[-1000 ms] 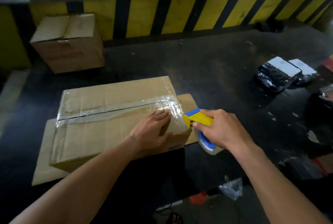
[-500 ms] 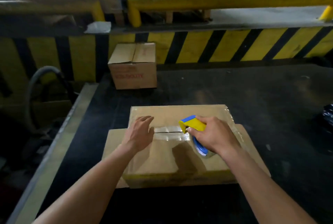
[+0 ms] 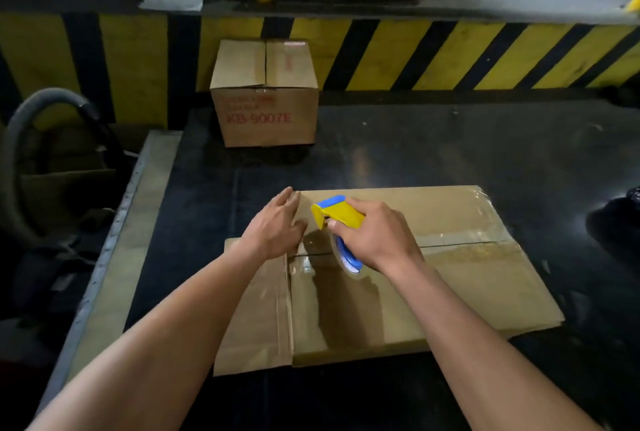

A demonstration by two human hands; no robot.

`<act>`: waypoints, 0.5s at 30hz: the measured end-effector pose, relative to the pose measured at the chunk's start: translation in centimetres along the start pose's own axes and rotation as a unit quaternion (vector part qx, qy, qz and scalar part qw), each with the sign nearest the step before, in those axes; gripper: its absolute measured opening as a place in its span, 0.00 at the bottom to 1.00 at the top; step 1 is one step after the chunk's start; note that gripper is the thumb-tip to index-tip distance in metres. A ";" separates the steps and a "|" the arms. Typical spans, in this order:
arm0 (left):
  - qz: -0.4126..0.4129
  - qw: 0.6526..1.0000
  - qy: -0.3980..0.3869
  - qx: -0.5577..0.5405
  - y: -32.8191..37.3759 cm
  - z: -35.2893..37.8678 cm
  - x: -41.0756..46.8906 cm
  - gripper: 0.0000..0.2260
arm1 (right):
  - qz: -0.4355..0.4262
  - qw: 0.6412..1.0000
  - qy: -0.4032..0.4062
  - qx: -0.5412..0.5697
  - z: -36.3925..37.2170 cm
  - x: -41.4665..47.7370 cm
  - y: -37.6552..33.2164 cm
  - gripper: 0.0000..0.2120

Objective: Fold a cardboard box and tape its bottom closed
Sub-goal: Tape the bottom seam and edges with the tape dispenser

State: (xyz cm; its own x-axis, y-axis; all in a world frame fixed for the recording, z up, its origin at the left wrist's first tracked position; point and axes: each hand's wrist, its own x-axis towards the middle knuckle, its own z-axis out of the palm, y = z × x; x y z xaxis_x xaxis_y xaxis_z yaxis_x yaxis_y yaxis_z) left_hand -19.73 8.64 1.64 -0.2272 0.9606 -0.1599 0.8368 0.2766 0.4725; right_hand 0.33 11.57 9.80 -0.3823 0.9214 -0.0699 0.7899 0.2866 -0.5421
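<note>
Box sits bottom-up on the dark surface, directly under both hands, on a flat cardboard sheet that sticks out past the box's left end. It looks like empty corrugated board: light, stiff across the panels, weak at the centre seam, so it probably skates on the sheet if pushed sideways. The taped areas are glossy and likely slick, so best to press on bare board or brace an edge, not pinch. Left hand does that: fingers straight and together, flat on the box's left end, holding nothing. Right hand has its fingers curled tight round the yellow-and-blue tape dispenser, roll down on the seam close to the left hand. Clear tape covers the seam from the dispenser to the box's right end. My read: the strip is near its left termination and needs wrapping over the edge and a cut. Left fingers sit right in the dispenser's path and will have to shift. Around it: a second carton well behind the box against the yellow-black striped wall, and a grey hose far off to the box's left, below the surface edge. Neither interferes. Something dark off the box's right end, too dim to identify.
</note>
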 end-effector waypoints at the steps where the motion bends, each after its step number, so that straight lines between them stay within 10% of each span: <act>1: 0.005 1.000 0.006 0.003 -0.2 0.0 -0.2 0.30 | -0.001 1.000 0.002 -0.003 0.3 0.1 -0.3 0.30; 15: 0.061 0.996 0.055 0.039 -1.6 0.1 -5.0 0.26 | -0.068 0.995 -0.031 -0.068 -0.3 -0.9 -0.1 0.29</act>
State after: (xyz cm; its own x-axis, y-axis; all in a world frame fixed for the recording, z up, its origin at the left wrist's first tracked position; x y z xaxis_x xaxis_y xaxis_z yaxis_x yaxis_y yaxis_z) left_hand -19.85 3.39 1.57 -0.1712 0.9852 -0.0065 0.8971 0.1586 0.4123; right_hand 0.73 10.83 10.13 -0.5166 0.8543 -0.0578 0.7846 0.4453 -0.4313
